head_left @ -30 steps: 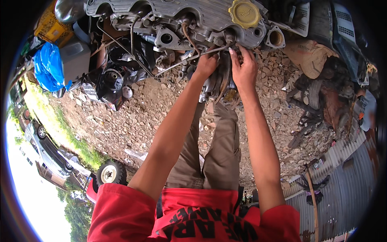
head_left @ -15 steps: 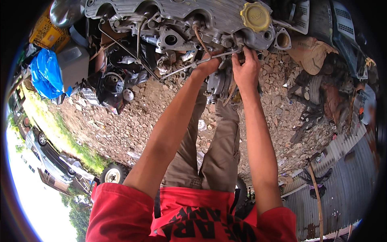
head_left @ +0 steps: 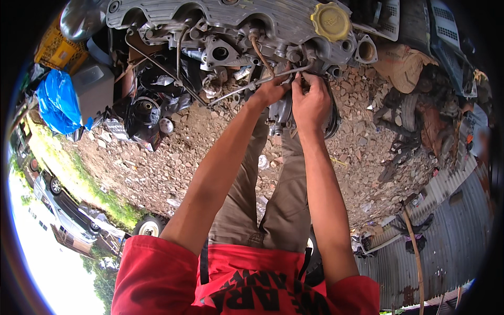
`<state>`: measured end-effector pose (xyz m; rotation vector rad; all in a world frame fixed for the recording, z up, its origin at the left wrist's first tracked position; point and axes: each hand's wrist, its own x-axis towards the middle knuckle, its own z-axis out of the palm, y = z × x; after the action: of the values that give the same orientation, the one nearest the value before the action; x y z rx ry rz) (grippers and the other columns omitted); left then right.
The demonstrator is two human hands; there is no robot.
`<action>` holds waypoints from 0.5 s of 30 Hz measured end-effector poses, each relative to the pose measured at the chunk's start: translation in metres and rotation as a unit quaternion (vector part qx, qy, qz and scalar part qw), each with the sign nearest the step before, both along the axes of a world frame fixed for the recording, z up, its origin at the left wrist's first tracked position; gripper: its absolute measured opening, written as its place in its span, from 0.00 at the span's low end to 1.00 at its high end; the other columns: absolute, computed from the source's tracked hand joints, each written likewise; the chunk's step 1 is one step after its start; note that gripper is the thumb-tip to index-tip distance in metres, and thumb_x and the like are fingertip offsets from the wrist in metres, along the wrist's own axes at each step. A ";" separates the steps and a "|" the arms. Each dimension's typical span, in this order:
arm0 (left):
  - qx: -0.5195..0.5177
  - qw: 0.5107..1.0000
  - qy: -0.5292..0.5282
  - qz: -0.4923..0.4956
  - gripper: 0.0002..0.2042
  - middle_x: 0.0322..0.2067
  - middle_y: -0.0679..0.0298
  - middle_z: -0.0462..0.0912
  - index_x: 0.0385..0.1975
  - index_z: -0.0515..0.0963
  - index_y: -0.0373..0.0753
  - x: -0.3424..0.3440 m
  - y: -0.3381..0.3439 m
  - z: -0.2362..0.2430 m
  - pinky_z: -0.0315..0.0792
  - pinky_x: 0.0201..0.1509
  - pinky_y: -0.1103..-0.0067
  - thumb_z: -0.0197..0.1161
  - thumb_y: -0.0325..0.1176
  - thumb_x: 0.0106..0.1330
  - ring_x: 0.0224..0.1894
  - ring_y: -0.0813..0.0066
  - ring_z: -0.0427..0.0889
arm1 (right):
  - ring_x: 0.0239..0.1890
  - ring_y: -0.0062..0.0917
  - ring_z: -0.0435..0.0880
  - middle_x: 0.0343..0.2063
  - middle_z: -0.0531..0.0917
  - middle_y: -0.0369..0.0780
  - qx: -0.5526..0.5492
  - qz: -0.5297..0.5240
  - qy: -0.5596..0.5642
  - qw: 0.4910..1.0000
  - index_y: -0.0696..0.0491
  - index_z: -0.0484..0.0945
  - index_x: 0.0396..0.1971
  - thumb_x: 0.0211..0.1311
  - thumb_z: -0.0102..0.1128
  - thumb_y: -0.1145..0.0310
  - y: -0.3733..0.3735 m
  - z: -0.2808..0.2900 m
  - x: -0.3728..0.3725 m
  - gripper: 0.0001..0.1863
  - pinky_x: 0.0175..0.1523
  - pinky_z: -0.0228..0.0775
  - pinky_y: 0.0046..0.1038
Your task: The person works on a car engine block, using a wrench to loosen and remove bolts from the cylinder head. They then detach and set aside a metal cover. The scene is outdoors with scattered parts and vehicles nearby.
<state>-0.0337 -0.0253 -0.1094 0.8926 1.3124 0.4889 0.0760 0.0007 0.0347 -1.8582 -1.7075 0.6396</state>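
Observation:
Before me is a grey metal engine (head_left: 236, 18) with a ribbed top cover and a yellow oil filler cap (head_left: 331, 22). A thin metal pipe (head_left: 239, 90) slants across its near side, its right end meeting a fitting (head_left: 311, 54). My left hand (head_left: 272, 91) reaches to this pipe with curled fingers, their tips partly hidden at the engine. Close beside it, my right hand (head_left: 312, 102) has thumb and fingers bent into a pinch just under the pipe; whatever is between them is too small to make out. A rusty-brown pipe (head_left: 261, 55) comes down near my left fingers.
Left of the engine lie a blue plastic bag (head_left: 59, 100), a grey container (head_left: 94, 89), a yellow crate (head_left: 59, 48) and black bags with parts (head_left: 144, 113). At right are a brown sack (head_left: 400, 65) and dark scrap (head_left: 409, 121). Stony ground (head_left: 362, 152) surrounds my legs.
My right hand has come away from the fitting at the pipe's right end, moving left and slightly nearer me, beside my left hand. My left hand has stayed almost in place.

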 end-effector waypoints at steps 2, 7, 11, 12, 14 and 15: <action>0.009 1.000 -0.020 0.017 0.24 0.51 0.59 0.77 0.66 0.62 0.43 0.004 0.000 -0.002 0.70 0.56 0.78 0.54 0.35 0.71 0.51 0.77 0.75 | 0.28 0.40 0.80 0.27 0.80 0.44 -0.008 -0.005 -0.008 1.000 0.58 0.76 0.29 0.55 0.64 0.68 -0.007 -0.004 0.000 0.09 0.34 0.71 0.37; -0.081 0.989 -0.092 0.085 0.21 0.46 0.63 0.80 0.65 0.64 0.44 0.012 0.015 0.033 0.73 0.50 0.78 0.49 0.37 0.74 0.45 0.79 0.76 | 0.29 0.39 0.79 0.28 0.79 0.43 -0.018 -0.007 0.025 0.999 0.57 0.75 0.30 0.53 0.65 0.68 -0.009 -0.013 0.002 0.10 0.34 0.70 0.38; -0.080 0.985 -0.107 0.110 0.20 0.49 0.62 0.79 0.64 0.67 0.47 0.010 0.012 0.017 0.72 0.52 0.77 0.51 0.37 0.73 0.47 0.78 0.76 | 0.28 0.39 0.78 0.28 0.78 0.42 -0.043 -0.028 0.074 0.996 0.56 0.75 0.32 0.53 0.66 0.68 0.000 -0.005 -0.004 0.10 0.36 0.70 0.38; 0.018 0.997 -0.059 0.054 0.20 0.49 0.62 0.79 0.64 0.67 0.47 0.007 0.008 0.007 0.72 0.53 0.77 0.50 0.36 0.73 0.48 0.78 0.76 | 0.29 0.39 0.78 0.28 0.78 0.42 -0.045 -0.021 0.085 0.995 0.56 0.76 0.33 0.53 0.65 0.67 0.002 -0.007 -0.002 0.11 0.36 0.70 0.38; 0.150 0.988 0.012 -0.045 0.19 0.50 0.62 0.79 0.63 0.67 0.46 -0.002 0.004 -0.004 0.71 0.55 0.78 0.49 0.35 0.73 0.49 0.78 0.76 | 0.30 0.39 0.78 0.29 0.78 0.42 -0.044 0.013 0.072 0.996 0.55 0.76 0.33 0.54 0.64 0.65 0.005 -0.014 0.004 0.11 0.38 0.69 0.38; 0.186 0.979 0.036 -0.079 0.19 0.51 0.62 0.78 0.63 0.67 0.46 -0.007 0.003 -0.010 0.70 0.56 0.78 0.49 0.35 0.73 0.50 0.77 0.76 | 0.31 0.39 0.79 0.30 0.78 0.42 -0.040 0.044 0.049 0.997 0.54 0.77 0.33 0.55 0.64 0.63 0.007 -0.017 0.009 0.11 0.38 0.69 0.39</action>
<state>-0.0408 -0.0221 -0.1192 1.3267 1.2228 0.5926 0.0845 0.0078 0.0176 -1.7828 -1.7292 0.8329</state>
